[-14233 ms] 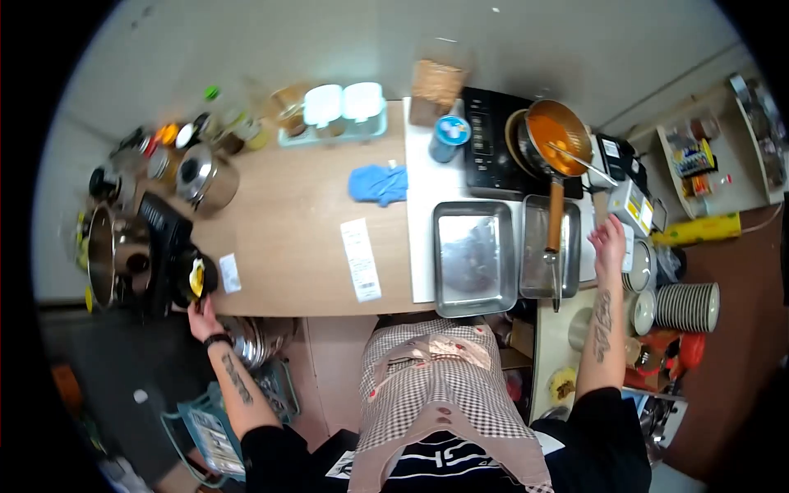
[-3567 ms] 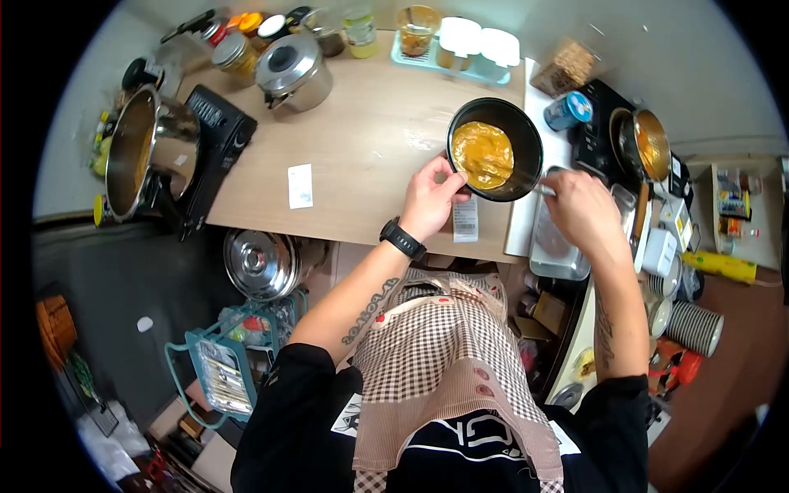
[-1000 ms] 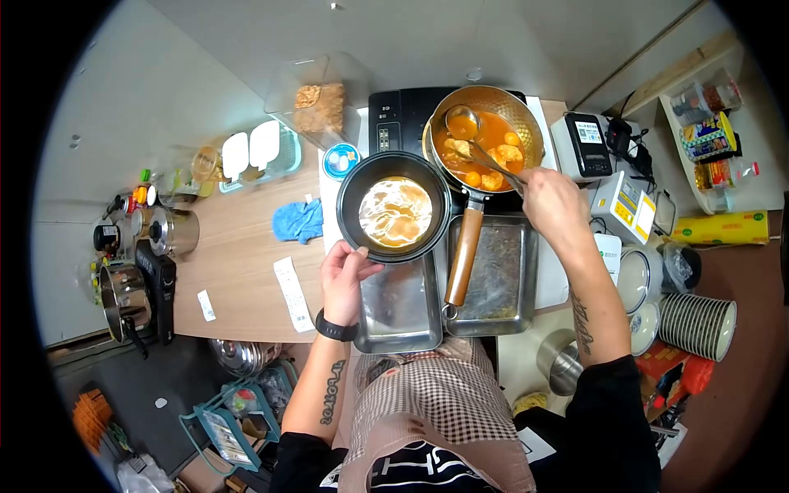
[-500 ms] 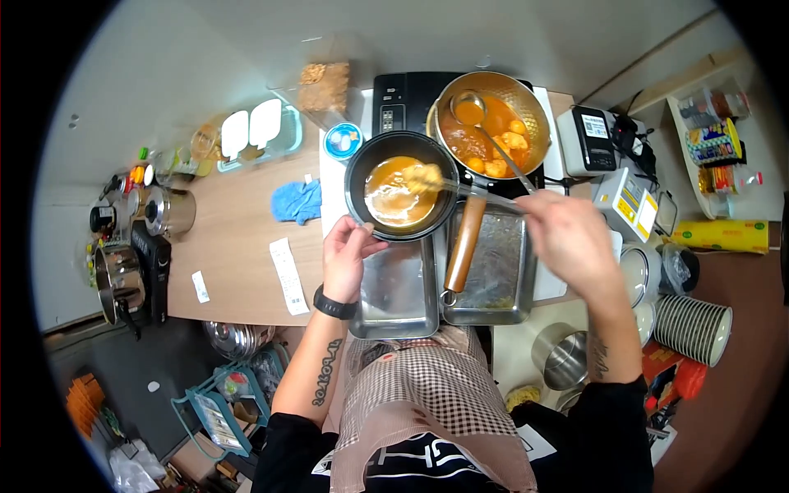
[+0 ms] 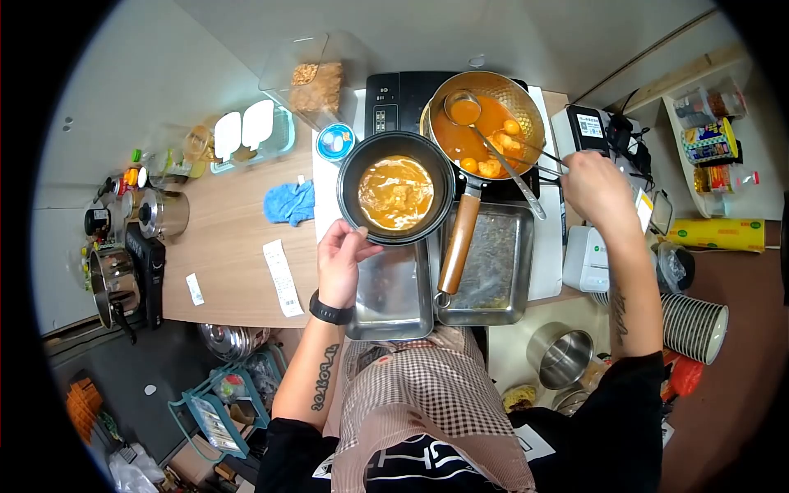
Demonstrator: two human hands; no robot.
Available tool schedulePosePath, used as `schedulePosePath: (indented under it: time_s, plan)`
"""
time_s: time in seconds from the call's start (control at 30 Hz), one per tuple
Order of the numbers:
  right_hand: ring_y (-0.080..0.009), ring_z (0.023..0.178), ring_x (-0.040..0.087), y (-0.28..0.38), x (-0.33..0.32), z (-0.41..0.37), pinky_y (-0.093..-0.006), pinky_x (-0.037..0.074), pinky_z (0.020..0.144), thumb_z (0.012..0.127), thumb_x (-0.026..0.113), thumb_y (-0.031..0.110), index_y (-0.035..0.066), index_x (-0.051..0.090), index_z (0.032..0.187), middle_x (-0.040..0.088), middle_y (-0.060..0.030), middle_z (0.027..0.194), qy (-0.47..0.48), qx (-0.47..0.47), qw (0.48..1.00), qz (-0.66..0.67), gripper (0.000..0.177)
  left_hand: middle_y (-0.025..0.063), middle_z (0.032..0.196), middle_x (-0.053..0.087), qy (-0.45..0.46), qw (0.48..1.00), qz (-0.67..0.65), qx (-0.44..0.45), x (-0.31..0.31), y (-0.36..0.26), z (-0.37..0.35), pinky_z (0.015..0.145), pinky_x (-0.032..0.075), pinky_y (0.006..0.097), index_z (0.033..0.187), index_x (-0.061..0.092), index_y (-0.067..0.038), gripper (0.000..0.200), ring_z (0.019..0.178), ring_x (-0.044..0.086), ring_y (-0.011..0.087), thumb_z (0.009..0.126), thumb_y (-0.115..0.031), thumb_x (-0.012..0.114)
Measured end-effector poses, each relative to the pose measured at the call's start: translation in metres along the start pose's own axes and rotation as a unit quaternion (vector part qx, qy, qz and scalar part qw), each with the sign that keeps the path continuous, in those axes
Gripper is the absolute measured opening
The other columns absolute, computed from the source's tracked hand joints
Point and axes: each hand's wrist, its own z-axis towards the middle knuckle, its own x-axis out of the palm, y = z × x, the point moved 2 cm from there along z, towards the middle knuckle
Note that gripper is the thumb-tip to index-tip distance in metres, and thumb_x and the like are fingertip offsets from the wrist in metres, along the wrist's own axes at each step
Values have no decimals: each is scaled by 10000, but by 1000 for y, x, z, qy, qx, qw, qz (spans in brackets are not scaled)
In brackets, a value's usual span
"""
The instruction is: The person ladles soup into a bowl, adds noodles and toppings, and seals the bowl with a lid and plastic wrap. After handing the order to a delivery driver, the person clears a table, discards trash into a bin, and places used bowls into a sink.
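My left hand [image 5: 339, 261] grips the near rim of a black bowl [image 5: 355, 202] that holds yellow curry with white streaks, held above a steel tray [image 5: 390, 300]. My right hand [image 5: 597, 186] holds thin metal tongs [image 5: 534, 151] whose tips reach into the orange broth of a brass pan [image 5: 526, 107] on a black induction cooker [image 5: 390, 103]. Several pale balls float in the broth. A ladle [image 5: 464, 108] rests in the pan, and the pan's wooden handle [image 5: 457, 245] points toward me.
A second steel tray [image 5: 493, 271] lies under the pan handle. A blue cloth [image 5: 288, 202], paper slips, jars and steel pots sit left on the wooden counter. A white printer [image 5: 585, 259], stacked bowls [image 5: 694, 306] and a steel cup [image 5: 560, 355] stand to the right.
My right hand has swung from over the bowl back to the pan's right side with the tongs. The bowl stays in my left hand, now with more pieces in the curry.
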Motion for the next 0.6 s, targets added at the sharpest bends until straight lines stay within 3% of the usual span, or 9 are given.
schedulePosePath:
  time_s: [0.17, 0.37, 0.43, 0.53, 0.6]
  plan:
    - [-341, 776, 670, 1, 0, 7, -413, 540, 730, 738, 537, 20, 10, 673, 740, 668, -196, 781, -39, 11, 999, 2, 137, -33, 698, 537, 0, 1000, 1, 5, 1, 0, 1, 697, 566, 281, 847, 458, -117, 130, 642, 599, 94, 924, -69, 551]
    - [-350, 788, 653, -13, -24, -16, -414, 519, 763, 789, 560, 49, 47, 718, 908, 673, -183, 834, -97, 40, 992, 68, 198, -31, 709, 545, 12, 1000, 5, 8, 0, 1, 5, 701, 574, 282, 853, 464, -113, 119, 650, 606, 97, 926, -70, 546]
    - [-338, 805, 653, -12, -40, -24, -408, 518, 769, 808, 587, 78, 45, 710, 912, 679, -152, 866, -132, 18, 987, 92, 165, -15, 734, 561, 11, 1000, 6, 8, 1, 2, 6, 698, 576, 282, 836, 472, -103, 122, 663, 605, 95, 924, -69, 550]
    - [-327, 810, 654, 7, -65, -36, -399, 518, 760, 809, 595, 83, 39, 701, 927, 679, -133, 894, -100, 13, 982, 159, 165, 9, 754, 576, 8, 1000, 1, 4, 2, 2, 8, 693, 573, 281, 805, 481, -84, 140, 664, 591, 92, 918, -68, 562]
    - [-320, 804, 654, 28, -61, -40, -396, 521, 751, 804, 591, 77, 46, 698, 928, 678, -129, 891, -91, -56, 975, 193, 167, 8, 738, 573, 6, 1000, 2, 4, 2, 0, 7, 689, 573, 280, 804, 480, -85, 142, 656, 588, 91, 918, -68, 561]
